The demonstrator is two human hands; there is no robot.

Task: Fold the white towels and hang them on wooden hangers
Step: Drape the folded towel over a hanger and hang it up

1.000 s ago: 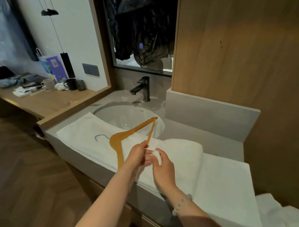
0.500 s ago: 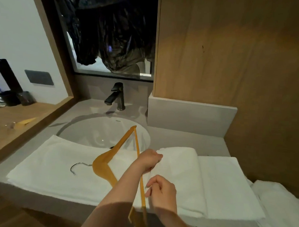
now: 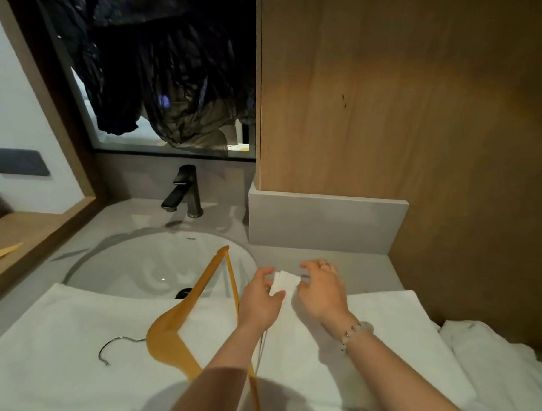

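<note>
1. The person stands at the grey counter (image 3: 338,261). Both hands are in the middle of the frame, just right of the sink (image 3: 130,261).
2. The left hand (image 3: 261,301) pinches the raised end of a folded towel (image 3: 297,346) between the thumb and curled fingers.
3. The right hand (image 3: 323,293), with a bead bracelet (image 3: 351,331) on the wrist, grasps the same end from the other side, fingers curled on it.
4. The rest of this towel lies flat on the counter and runs toward the lower edge of the frame, between the forearms.
5. The wooden hanger (image 3: 177,325) lies left of the hands on a spread white towel (image 3: 56,335). Its far tip reaches over the sink, and its metal hook (image 3: 114,349) points to the lower left.
6. The thin bar of the hanger passes just beside the left wrist. I cannot tell if the folded towel goes through the hanger.
7. A crumpled towel (image 3: 504,371) is at the lower right, and a dark faucet (image 3: 185,192) stands behind the sink.
</note>
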